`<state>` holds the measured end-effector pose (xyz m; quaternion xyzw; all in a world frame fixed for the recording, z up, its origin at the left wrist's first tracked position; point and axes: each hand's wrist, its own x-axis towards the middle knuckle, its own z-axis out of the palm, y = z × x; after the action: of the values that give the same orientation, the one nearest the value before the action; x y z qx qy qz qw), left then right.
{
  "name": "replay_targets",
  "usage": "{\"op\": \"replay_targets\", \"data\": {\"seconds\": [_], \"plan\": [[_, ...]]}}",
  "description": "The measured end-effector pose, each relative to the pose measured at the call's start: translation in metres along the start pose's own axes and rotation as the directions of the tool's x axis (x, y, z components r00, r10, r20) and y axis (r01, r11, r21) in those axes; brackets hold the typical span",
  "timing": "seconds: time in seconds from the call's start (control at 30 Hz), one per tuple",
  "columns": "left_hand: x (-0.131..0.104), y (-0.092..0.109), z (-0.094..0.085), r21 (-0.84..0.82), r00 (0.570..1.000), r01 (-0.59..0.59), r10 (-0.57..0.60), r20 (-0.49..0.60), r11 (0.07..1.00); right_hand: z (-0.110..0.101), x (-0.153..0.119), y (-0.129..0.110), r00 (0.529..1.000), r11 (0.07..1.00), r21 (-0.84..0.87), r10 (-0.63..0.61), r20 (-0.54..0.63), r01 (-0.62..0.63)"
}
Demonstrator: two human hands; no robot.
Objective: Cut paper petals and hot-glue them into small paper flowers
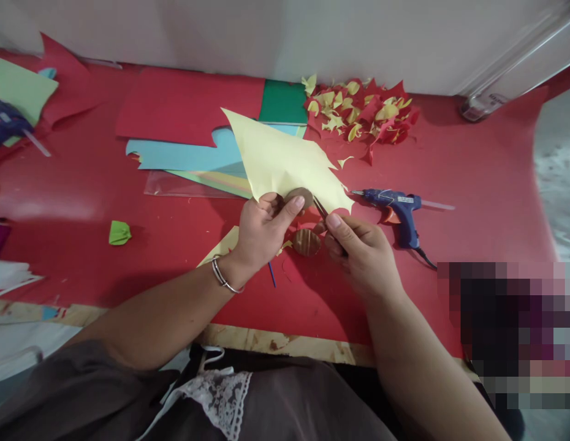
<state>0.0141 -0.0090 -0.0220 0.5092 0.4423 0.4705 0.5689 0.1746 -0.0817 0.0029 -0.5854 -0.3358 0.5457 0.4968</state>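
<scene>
My left hand (260, 236) pinches a pale yellow sheet of paper (285, 153) together with a round brown disc (301, 197), the thumb pressing on the disc. The sheet's edge is jagged on the right. In my right hand (365, 254) is a pair of scissors (320, 206), its blades against the paper beside the disc; the handles are mostly hidden by my fingers. Below, between my hands, a second brown striped disc (306, 242) lies on the red tabletop (160, 269). A thin blue stick (271, 274) and some yellow paper pieces lie nearby.
A blue glue gun (395, 201) lies to the right, its cord running toward a pixelated area. Red and yellow scraps (363, 110) are heaped at the back. Behind my hands are red sheets (188, 104) and blue sheets (184, 155). Another glue gun (7, 122) and folded green paper (119, 233) sit left.
</scene>
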Motion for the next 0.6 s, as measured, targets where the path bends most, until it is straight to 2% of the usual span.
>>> {"op": "replay_targets", "data": {"seconds": [0.43,0.6], "plan": [[-0.0001,0.0056,0.0064,-0.153,0.968,0.223,-0.2,0.15,0.963,-0.0018,0.0018,-0.0038,1.0,1.0,0.012,-0.023,-0.001,0.023],[0.0006,0.0055,0.0091,-0.33,0.949,0.299,-0.244,0.198,0.895,-0.0025,0.0014,-0.0041,0.999,0.998,-0.029,-0.051,0.006,0.052]]}}
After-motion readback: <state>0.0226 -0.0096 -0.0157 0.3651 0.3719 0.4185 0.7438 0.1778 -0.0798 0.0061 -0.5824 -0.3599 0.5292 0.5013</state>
